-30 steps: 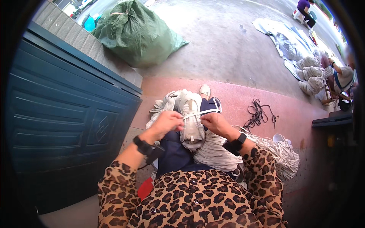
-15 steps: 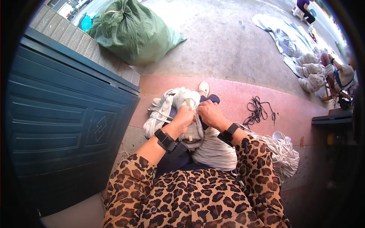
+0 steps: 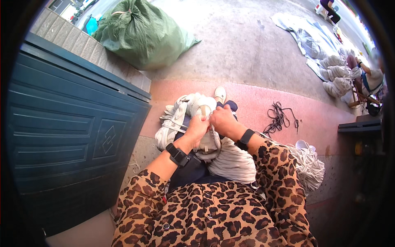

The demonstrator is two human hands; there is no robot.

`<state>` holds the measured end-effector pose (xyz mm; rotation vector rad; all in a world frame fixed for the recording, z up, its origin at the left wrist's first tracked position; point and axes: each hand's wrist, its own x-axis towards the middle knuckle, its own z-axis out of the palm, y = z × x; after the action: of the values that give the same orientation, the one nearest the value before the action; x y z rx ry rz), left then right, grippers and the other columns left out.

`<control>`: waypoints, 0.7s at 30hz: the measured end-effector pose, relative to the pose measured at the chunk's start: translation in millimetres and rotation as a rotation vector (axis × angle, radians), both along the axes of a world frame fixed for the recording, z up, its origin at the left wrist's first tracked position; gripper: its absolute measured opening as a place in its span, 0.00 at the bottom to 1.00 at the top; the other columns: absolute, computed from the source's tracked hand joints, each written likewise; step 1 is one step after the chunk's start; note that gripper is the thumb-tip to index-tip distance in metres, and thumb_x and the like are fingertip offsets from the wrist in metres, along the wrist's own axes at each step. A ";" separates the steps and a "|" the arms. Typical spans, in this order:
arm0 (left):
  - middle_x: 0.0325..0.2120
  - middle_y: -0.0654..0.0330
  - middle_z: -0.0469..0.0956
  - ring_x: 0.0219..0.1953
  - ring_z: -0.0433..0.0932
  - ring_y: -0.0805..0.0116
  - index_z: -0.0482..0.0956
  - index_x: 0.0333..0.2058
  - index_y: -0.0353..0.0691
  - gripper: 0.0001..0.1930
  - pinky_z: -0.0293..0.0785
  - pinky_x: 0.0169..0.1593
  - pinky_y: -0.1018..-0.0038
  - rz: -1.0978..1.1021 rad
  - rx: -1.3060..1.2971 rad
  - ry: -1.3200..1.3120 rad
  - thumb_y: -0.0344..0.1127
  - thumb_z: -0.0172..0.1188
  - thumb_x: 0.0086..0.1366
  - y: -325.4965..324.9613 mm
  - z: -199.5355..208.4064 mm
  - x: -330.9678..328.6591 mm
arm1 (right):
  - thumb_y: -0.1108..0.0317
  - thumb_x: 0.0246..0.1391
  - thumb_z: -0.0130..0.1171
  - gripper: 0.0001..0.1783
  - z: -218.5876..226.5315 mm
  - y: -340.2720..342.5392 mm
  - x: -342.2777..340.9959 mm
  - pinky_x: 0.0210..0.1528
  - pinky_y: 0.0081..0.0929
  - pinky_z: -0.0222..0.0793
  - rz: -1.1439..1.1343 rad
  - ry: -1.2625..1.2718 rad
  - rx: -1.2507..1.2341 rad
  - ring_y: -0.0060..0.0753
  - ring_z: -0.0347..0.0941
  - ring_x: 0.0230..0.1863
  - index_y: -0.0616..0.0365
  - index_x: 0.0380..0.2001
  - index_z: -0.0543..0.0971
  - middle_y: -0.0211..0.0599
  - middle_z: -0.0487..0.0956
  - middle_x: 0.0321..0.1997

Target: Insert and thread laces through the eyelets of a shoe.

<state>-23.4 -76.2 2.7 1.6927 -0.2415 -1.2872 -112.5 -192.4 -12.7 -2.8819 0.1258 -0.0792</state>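
A pale grey and beige shoe (image 3: 208, 145) rests on my lap, its opening toward me. My left hand (image 3: 197, 128) is closed at its upper part, thumb and fingers pinched. Right beside it, my right hand (image 3: 224, 121) is also closed, its fingertips nearly meeting the left ones over the shoe. Whatever is pinched in the right fingers is too small to make out. More white shoes (image 3: 168, 132), with loose laces, lie piled against the left side of my lap. A thick bundle of whitish laces (image 3: 232, 162) spreads under my right forearm.
Another tangled heap of white laces (image 3: 307, 168) lies at my right. Black laces (image 3: 280, 117) are on the pink floor. A green sack (image 3: 144, 37) stands far left, beyond a dark blue door (image 3: 61, 131). Far right, a person (image 3: 370, 78) sits by white bundles (image 3: 334, 74).
Both hands have risen slightly, and the right has shifted a little to the left, closer to the left fingertips. The shoe stays on my lap.
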 end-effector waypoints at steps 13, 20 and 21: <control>0.21 0.55 0.75 0.23 0.75 0.69 0.73 0.42 0.35 0.13 0.71 0.27 0.75 -0.057 0.072 -0.501 0.30 0.48 0.59 9.1 22.9 13.9 | 0.57 0.48 0.53 0.13 -6.1 12.4 -20.4 0.36 0.34 0.59 -0.120 -0.049 -0.023 0.35 0.70 0.34 0.55 0.25 0.76 0.36 0.75 0.26; 0.25 0.50 0.77 0.29 0.78 0.55 0.80 0.28 0.37 0.09 0.73 0.34 0.65 -0.474 0.192 -0.975 0.36 0.56 0.53 3.0 17.2 -3.4 | 0.61 0.48 0.51 0.12 -18.4 -0.3 -19.7 0.35 0.44 0.66 -0.055 0.000 0.203 0.44 0.71 0.38 0.60 0.27 0.74 0.43 0.75 0.30; 0.23 0.51 0.78 0.29 0.77 0.53 0.80 0.26 0.38 0.09 0.73 0.34 0.63 -0.470 0.217 -1.026 0.38 0.59 0.51 -2.1 16.1 -9.1 | 0.63 0.47 0.50 0.10 -24.2 -5.7 -20.9 0.35 0.45 0.66 -0.038 -0.010 0.272 0.46 0.71 0.37 0.59 0.26 0.74 0.44 0.75 0.30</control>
<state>-32.5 -78.3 18.9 2.4644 -1.1848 -0.6346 -133.4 -198.1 -36.9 -2.6078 0.1755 -0.0765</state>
